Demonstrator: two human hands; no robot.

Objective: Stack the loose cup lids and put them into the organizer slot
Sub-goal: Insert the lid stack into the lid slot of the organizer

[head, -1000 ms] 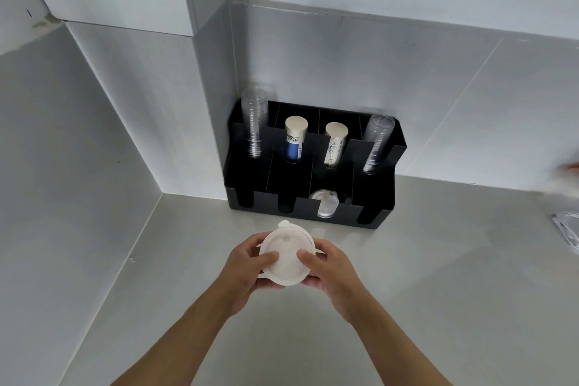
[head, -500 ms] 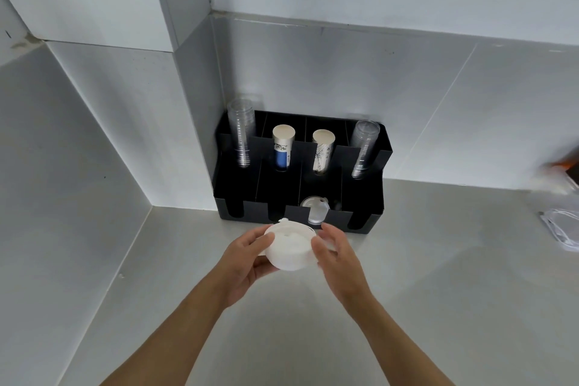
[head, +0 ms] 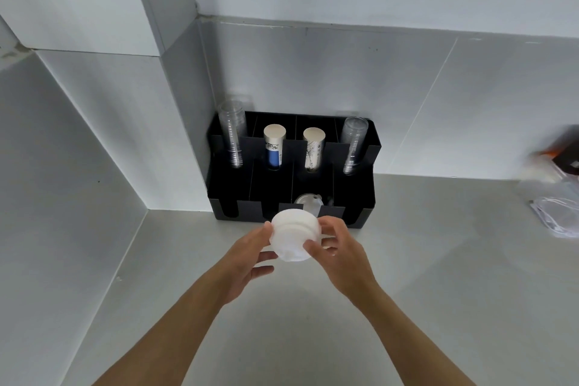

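Both hands grip a stack of white lids (head: 294, 236) just in front of the black organizer (head: 291, 194).

The left hand (head: 247, 260) clasps the stack from 9 o'clock and the right hand (head: 340, 255) from 3 o'clock, fingers curled around its edge, holding it above the grey bench (head: 407, 291) and close to the organizer's front wall. In the front slot at 12 o'clock from the stack, third from the left, a clear lid (head: 308, 202) stands on edge. Behind it, the rear slots hold two stacks of clear cups (head: 233, 135) at the ends and two stacks of paper cups (head: 274, 147) between them. A blurred plastic bag (head: 556, 210) lies at 3 o'clock, well apart.
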